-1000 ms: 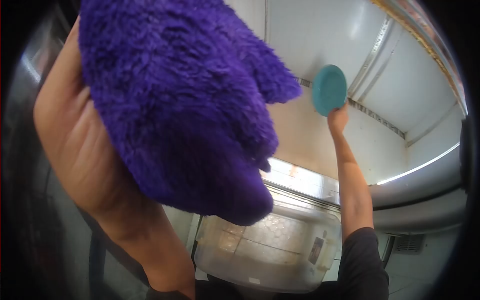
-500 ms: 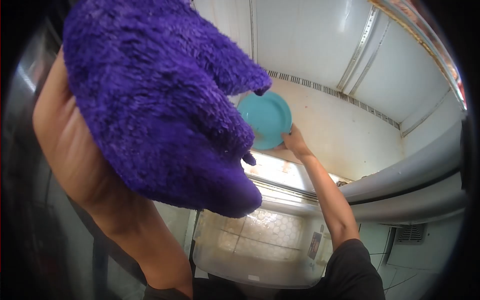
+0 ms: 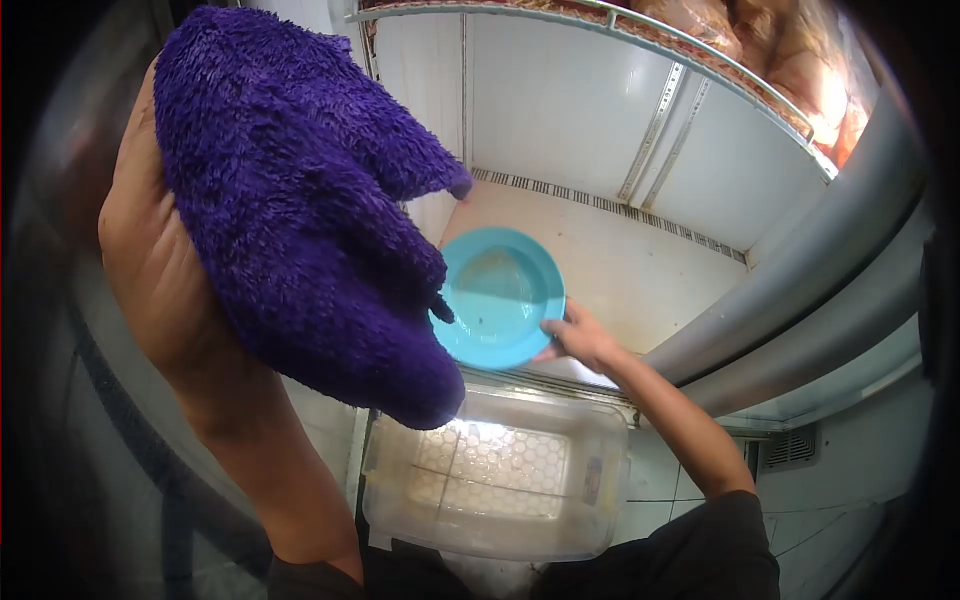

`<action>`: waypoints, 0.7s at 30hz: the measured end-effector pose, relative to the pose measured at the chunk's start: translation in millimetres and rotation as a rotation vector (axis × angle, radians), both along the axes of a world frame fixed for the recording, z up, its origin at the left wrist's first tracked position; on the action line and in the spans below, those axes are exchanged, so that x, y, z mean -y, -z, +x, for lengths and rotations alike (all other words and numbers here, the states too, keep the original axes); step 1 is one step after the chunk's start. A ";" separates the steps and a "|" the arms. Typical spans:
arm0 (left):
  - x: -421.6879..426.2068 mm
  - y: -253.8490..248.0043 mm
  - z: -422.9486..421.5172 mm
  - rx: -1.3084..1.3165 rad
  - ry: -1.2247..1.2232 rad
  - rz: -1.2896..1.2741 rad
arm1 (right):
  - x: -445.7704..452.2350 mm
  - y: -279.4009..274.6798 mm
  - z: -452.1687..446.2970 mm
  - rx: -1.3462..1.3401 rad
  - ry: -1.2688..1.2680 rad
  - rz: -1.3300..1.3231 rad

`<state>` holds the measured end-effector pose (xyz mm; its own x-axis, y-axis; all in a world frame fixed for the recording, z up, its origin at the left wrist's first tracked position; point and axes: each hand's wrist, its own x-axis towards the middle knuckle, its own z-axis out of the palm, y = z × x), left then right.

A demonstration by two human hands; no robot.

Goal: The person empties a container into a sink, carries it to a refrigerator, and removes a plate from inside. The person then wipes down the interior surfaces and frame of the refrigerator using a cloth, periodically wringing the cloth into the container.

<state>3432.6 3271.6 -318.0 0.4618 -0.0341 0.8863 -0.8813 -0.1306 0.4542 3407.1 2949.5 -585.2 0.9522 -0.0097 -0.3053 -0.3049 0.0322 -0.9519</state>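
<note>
A fluffy purple cloth (image 3: 310,220) fills the upper left of the head view, close to the camera. My left hand (image 3: 160,250) grips it from the left; the cloth hides its fingers. My right hand (image 3: 580,338) holds a turquoise bowl (image 3: 545,270) by its right rim, thumb on top and fingers underneath. Some dirty liquid and dark specks show inside the bowl. The cloth's lower folds overlap the bowl's left edge in view. The bowl is over the front of a white cabinet floor (image 3: 620,270).
Below the cabinet opening stands a clear plastic bin (image 3: 590,520) on the tiled floor (image 3: 660,475). A wire shelf (image 3: 600,22) above bears wrapped, meat-like pieces (image 3: 800,60). The cabinet's grey rounded door edge (image 3: 800,290) runs along the right. A floor vent (image 3: 790,450) is at the lower right.
My right hand has drawn the bowl toward me, from deeper in the cabinet to its front edge. The cloth stays in my left hand. The view has tilted, showing more of the upper shelf.
</note>
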 end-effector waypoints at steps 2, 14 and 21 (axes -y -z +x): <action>3.0 1.9 -6.3 -0.021 0.045 -0.069 | -7.2 -3.1 -37.8 0.044 -0.013 -0.112; -9.8 1.5 1.1 0.065 -0.117 0.014 | -34.2 -24.1 -99.0 0.629 -0.052 -0.811; -5.5 12.0 3.6 0.004 -0.128 0.016 | 87.2 60.4 52.1 0.503 0.708 -1.169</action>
<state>3436.2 3277.1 -330.0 0.4594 0.0109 0.8882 -0.8589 -0.2493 0.4473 3459.3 2862.3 -645.6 0.6443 -0.5174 0.5631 -0.1881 -0.8209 -0.5391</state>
